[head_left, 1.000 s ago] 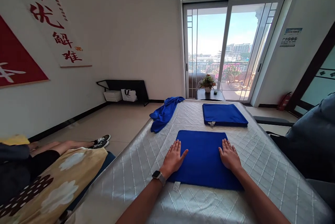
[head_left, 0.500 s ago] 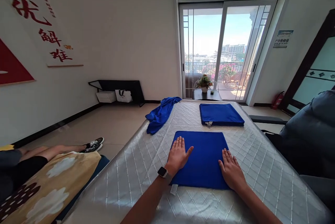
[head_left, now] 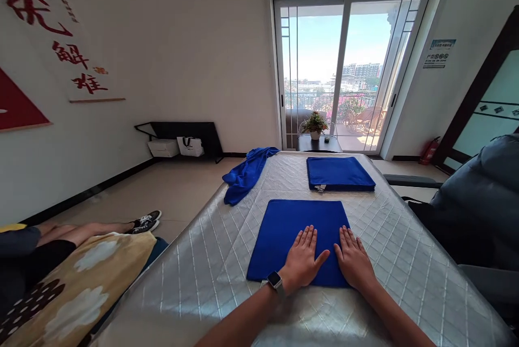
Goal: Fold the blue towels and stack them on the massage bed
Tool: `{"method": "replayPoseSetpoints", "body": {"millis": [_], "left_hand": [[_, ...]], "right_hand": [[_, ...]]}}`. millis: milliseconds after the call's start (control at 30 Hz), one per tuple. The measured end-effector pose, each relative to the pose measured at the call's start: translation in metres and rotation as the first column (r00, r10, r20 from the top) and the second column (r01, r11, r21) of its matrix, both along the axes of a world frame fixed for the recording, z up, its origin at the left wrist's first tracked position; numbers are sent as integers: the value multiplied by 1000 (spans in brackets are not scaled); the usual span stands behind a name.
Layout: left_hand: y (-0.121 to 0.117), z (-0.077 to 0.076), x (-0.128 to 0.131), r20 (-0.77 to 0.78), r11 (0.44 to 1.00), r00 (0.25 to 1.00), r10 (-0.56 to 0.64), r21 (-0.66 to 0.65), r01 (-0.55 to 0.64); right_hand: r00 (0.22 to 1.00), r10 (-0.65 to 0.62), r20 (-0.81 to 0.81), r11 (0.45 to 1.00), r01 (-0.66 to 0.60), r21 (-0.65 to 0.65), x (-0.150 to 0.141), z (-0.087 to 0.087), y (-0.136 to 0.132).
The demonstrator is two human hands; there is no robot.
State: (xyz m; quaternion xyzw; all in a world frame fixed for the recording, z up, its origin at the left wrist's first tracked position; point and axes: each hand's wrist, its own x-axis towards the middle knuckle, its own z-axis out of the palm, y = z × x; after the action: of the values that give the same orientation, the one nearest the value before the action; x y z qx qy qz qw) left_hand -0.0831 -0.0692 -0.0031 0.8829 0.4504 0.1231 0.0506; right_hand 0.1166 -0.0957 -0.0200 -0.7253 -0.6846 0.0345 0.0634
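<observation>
Head view, and beneath both hands, a broad silver quilted surface (head_left: 194, 277). Straight under the palms: a folded blue cloth (head_left: 275, 228), lying flat. Beyond the fingertips, just past that far edge, a neat stack of folded blue cloths (head_left: 340, 173), clear of either hand. Ahead and to the left of the hands, a crumpled blue cloth (head_left: 247, 177) along the edge of the surface.

And now, the change! Left hand (head_left: 303, 260) across from the cloth's left side, over to just beside the right hand (head_left: 357, 260), with only a narrow strip of blue in between. Little shift on the right, at the cloth's right edge as before. Both palms down, fingers extended, grasping nothing; how firmly pressed, impossible to say. Looks like a smoothing sweep from left to right, leaving the left half uncovered, without any obvious crease. Seems nearly flat all over. Smallest of all, on the left wrist: a watch (head_left: 274, 280).
</observation>
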Motion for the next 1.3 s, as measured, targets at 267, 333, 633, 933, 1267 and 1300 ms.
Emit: {"method": "replayPoseSetpoints", "body": {"millis": [267, 333, 633, 933, 1267, 1300], "left_hand": [[-16, -12, -130, -87, 947, 943, 320, -10, -322], [-20, -13, -143, -103, 943, 940, 326, -31, -331], [-10, 10, -74, -7, 970, 970, 243, 18, -242], [-14, 8, 58, 56, 989, 988, -144, 0, 145], [-28, 3, -86, -54, 981, 985, 164, -92, -169], [-29, -1, -105, -61, 969, 972, 227, -84, -232]], "right_hand": [[1000, 0, 30, 1000, 0, 8, -2, 5, -1], [999, -9, 50, 1000, 8, 21, -4, 6, -6], [997, 31, -67, 999, -29, 33, -11, -1, -49], [998, 52, -26, 999, -53, -8, -10, 3, -49], [998, 49, -35, 999, -48, 18, -10, -2, -48], [998, 51, -31, 999, -51, 13, -10, -3, -48]]}}
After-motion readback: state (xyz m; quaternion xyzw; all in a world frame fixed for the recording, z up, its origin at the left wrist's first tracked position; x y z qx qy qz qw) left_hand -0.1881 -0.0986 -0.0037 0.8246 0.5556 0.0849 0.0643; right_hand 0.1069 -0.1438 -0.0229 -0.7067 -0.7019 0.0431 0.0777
